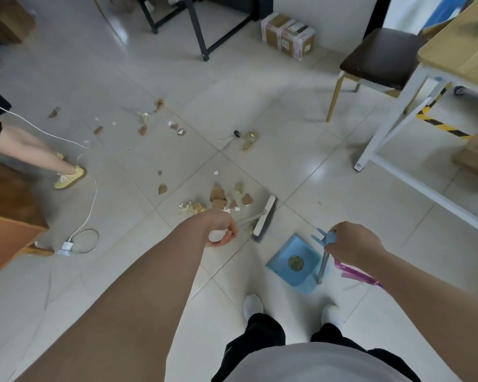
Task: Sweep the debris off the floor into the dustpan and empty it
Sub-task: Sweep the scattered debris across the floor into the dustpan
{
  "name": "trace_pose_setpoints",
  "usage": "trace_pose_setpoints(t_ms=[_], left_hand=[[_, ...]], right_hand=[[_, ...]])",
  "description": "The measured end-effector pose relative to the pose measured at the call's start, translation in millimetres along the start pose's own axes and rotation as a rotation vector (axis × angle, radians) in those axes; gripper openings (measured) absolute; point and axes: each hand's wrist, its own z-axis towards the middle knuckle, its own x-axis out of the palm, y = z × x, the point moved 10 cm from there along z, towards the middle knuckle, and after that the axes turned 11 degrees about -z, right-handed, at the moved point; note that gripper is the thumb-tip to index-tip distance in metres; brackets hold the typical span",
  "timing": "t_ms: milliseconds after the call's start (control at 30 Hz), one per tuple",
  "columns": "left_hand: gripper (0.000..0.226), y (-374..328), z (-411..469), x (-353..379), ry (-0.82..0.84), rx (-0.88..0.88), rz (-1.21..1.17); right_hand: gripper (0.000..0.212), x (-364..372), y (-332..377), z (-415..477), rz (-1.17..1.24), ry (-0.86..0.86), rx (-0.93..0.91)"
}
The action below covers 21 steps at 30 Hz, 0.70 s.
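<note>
Tile floor (315, 175), wide view. Wood tabletop (458, 51) on a white frame far right, dark-seat chair (381, 57) just beside it. Wood cabinet (9, 216) at left edge. Taped box (288, 35) by the far wall. Second person's leg, yellow shoe (68, 179), at left.

Blue dustpan (304, 279) sits on the floor just ahead of the feet, mouth toward the broom (264, 219); one clump (295, 262) lies in it. Broom head is down on the floor, between the dustpan and the near debris.

Left hand (221, 230) is curled round the white end of the broom handle. Right hand (353, 244) is clamped on top of the dustpan's upright handle.

Debris (221, 199): brown scraps and crumpled bits piled touching the broom's far side; more (149, 122) is scattered well apart beyond. White charger (66, 247) and cable lie by the cabinet.
</note>
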Motion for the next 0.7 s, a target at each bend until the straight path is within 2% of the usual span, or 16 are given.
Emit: trace_pose_setpoints(t_ms=[167,333,400,533,600,700], left_hand=[[0.004,-22.1,22.4,-58.0,-0.067,0.062,0.064],[0.016,-37.3,23.0,-99.1,-0.118,0.179,0.049],[0.012,-34.2,14.4,-112.5,-0.12,0.187,0.029],[0.004,-9.8,-12.1,-124.8,-0.076,0.179,0.019],[0.009,11.9,-23.5,-127.7,-0.056,0.162,0.052],[0.022,47.7,-37.9,-128.5,-0.023,0.138,0.108]], right_hand=[[0.011,6.9,38.3,-6.7,0.014,-0.019,0.073],[0.008,22.5,62.8,-21.6,0.072,-0.023,0.1],[0.01,24.5,69.9,-29.7,0.097,-0.038,0.099],[0.009,30.5,90.6,-49.8,0.117,-0.051,0.073],[0.008,36.5,101.4,-64.8,0.132,-0.051,0.072],[0.019,51.8,117.6,-88.6,0.144,-0.056,0.066]])
